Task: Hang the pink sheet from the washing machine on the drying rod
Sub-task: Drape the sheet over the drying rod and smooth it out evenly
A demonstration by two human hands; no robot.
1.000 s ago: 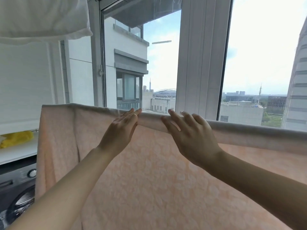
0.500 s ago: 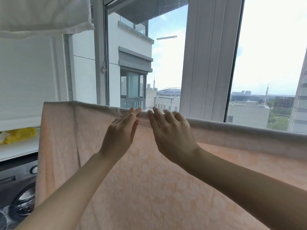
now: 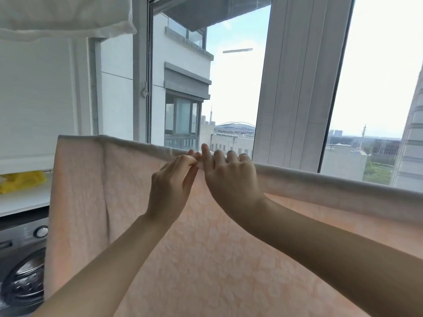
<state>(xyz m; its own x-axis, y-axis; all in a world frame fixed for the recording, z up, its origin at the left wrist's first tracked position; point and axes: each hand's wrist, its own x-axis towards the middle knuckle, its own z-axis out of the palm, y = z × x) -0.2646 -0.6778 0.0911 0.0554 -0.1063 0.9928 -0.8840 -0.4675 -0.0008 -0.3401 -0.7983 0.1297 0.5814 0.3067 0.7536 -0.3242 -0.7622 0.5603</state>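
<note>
The pink sheet [image 3: 229, 259] hangs over the drying rod, which the folded cloth hides completely. The fold runs from the upper left of the view down toward the right edge. The near panel drops in front of you and fills the lower part of the view.

Your left hand [image 3: 170, 181] is at the fold, near its middle. Its fingers [image 3: 185, 160] are curled and pinch a small bunch of cloth at the top edge.

Your right hand [image 3: 231, 177] sits just beside the left hand, touching or nearly touching it. Its fingers [image 3: 219, 154] are bent over the top of the fold and rest on the cloth. You cannot tell whether they clamp the cloth or only lie on it.

The washing machine [image 3: 21, 271] stands at the lower left, partly behind the left edge of the sheet. Its round door and a control knob are visible. A white shelf [image 3: 23, 200] sits above it, with a yellow item [image 3: 20, 181] lying on it. White fabric [image 3: 61, 17] hangs at the upper left corner of the view. The window frame [image 3: 295, 83] stands behind the fold, with buildings and sky beyond.
</note>
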